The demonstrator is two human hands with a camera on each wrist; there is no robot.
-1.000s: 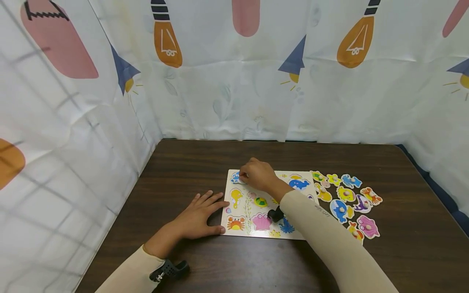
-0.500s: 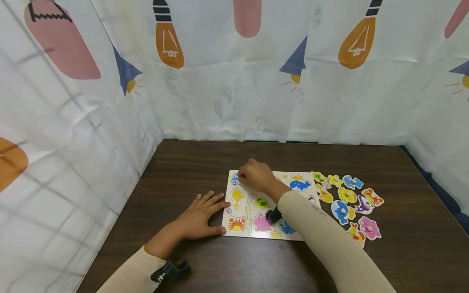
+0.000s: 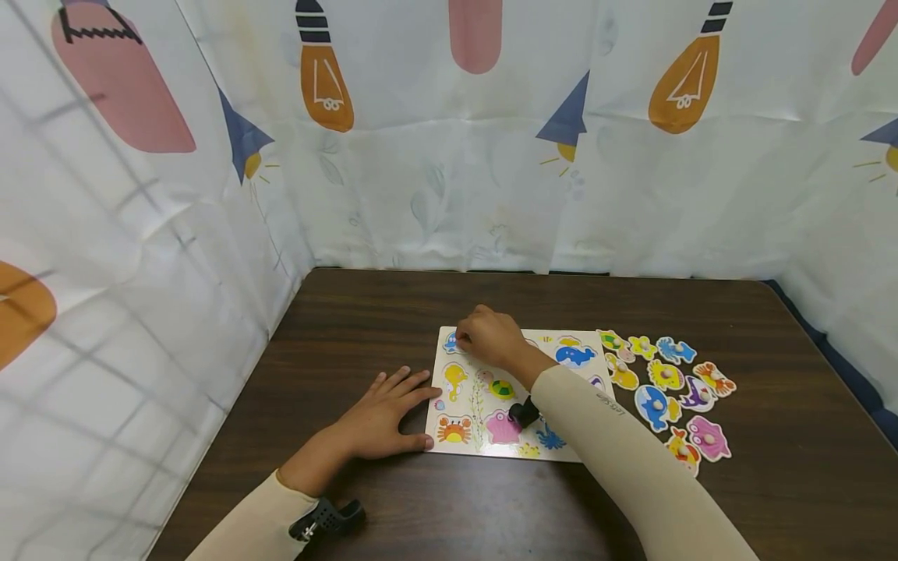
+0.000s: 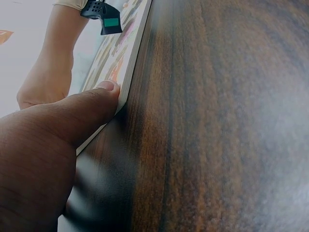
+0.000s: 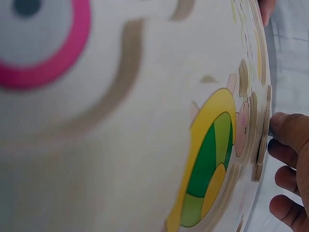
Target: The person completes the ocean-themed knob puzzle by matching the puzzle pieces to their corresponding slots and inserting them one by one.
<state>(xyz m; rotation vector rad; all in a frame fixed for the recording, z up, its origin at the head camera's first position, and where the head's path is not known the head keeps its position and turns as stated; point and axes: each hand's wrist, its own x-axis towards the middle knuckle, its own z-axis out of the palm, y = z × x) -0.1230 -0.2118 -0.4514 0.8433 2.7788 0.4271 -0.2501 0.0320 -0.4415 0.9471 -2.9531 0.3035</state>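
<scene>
A white wooden puzzle board (image 3: 464, 405) with sea-animal pictures lies on the table. My left hand (image 3: 382, 417) rests at its left side, fingers spread and thumb touching the near left corner; the left wrist view shows the thumb (image 4: 96, 104) against that edge. Over the far left corner, my right hand (image 3: 491, 336) pinches a thin puzzle piece (image 5: 263, 137), just above or on the board beside a blue picture (image 3: 450, 341). Its fingers mostly hide the piece, so I cannot tell its shape. A green and yellow turtle picture (image 5: 207, 164) fills much of the right wrist view.
Several loose knobbed pieces lie right of the board, among them a blue whale (image 3: 651, 405), a pink fish (image 3: 708, 438) and an orange crab (image 3: 714, 379). A white printed curtain (image 3: 449, 195) hangs behind the dark wooden table (image 3: 365, 304).
My right hand has shifted very slightly left over the board's far left corner, still pinching. My left hand stays against the board's side, and the loose pieces lie as before.
</scene>
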